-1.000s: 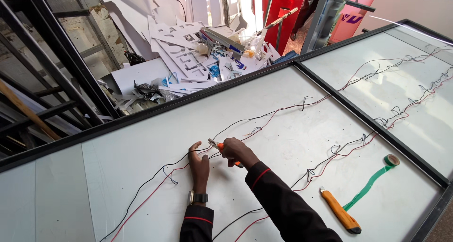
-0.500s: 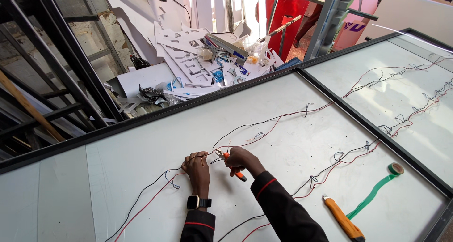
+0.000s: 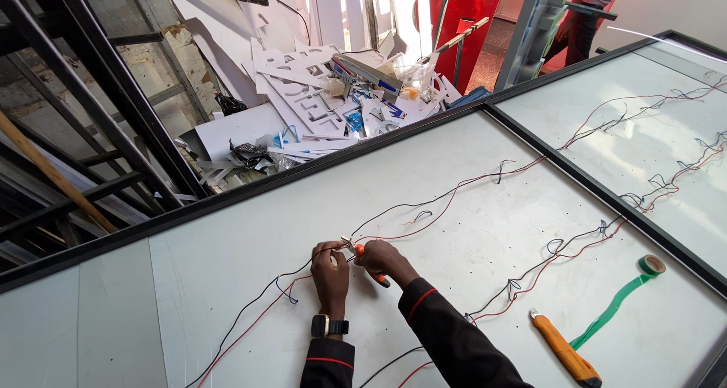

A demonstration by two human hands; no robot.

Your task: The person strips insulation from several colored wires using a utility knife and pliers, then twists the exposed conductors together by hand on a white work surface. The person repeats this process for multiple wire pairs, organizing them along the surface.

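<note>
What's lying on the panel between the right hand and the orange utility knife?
Head view: between the right hand and orange utility knife run thin red and black wires over otherwise bare white panel.

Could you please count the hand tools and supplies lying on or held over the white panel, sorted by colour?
Orange: 2 (pliers in the right hand, utility knife)
Green: 1 (tape roll)
Total: 3
The left hand pinches the wires.

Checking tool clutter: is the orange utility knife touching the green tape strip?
Apart. The head view shows bare white panel between the orange utility knife and the unrolled green tape strip; the strip's loose end lies just right of the knife's handle.
</note>
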